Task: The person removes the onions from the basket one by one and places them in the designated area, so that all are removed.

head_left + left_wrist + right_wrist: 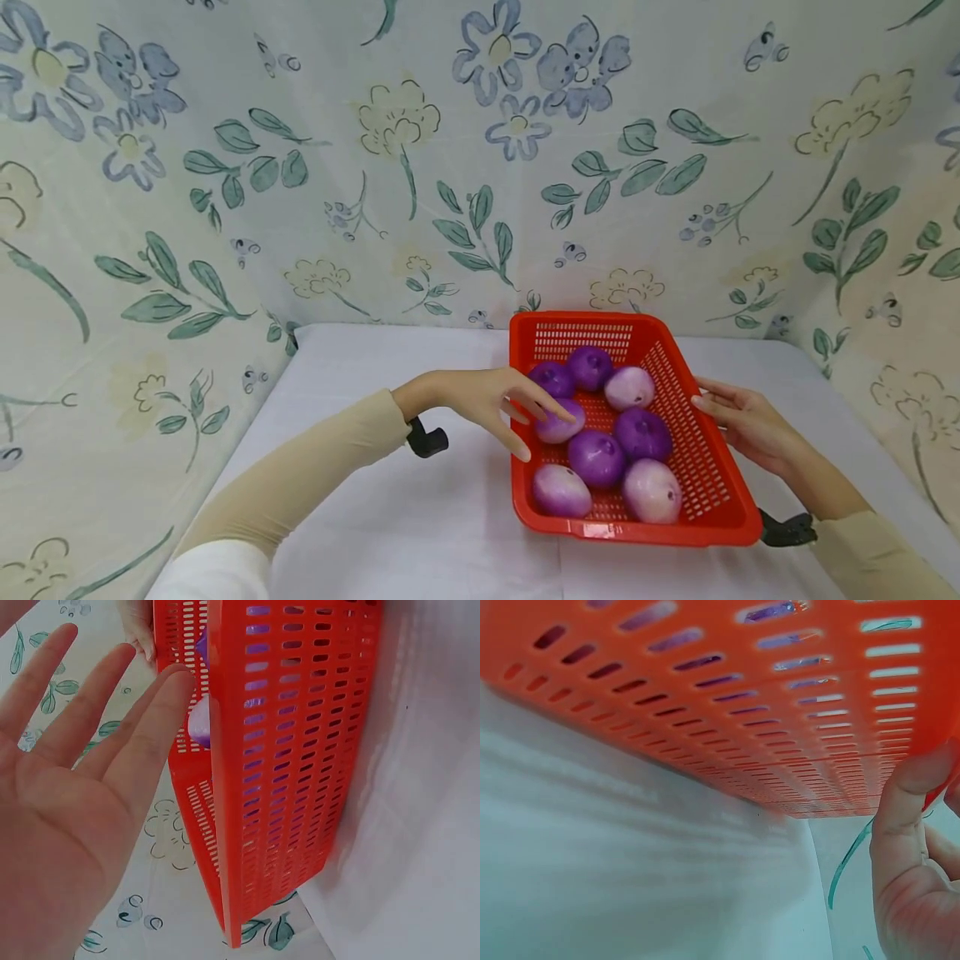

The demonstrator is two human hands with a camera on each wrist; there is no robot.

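Note:
A red plastic basket [622, 531] with slotted walls stands on the table and holds several purple onions [597, 458]. Some of these are deep purple, others pale and whitish. My left hand [483, 398] hangs over the basket's left rim, fingers spread and nearly straight. In the head view its fingertips overlap a pale onion [558, 427]; the left wrist view shows its palm bare. On the other side, my right hand [757, 429] touches the basket's right rim from outside with thumb and fingertips. The right wrist view has the thumb [904, 810] against the slotted wall.
A white cloth covers the table [420, 533] under the basket. Behind it and along both sides hangs a floral curtain [405, 250]. Each wrist wears a black camera mount, such as the one on the left wrist [427, 440].

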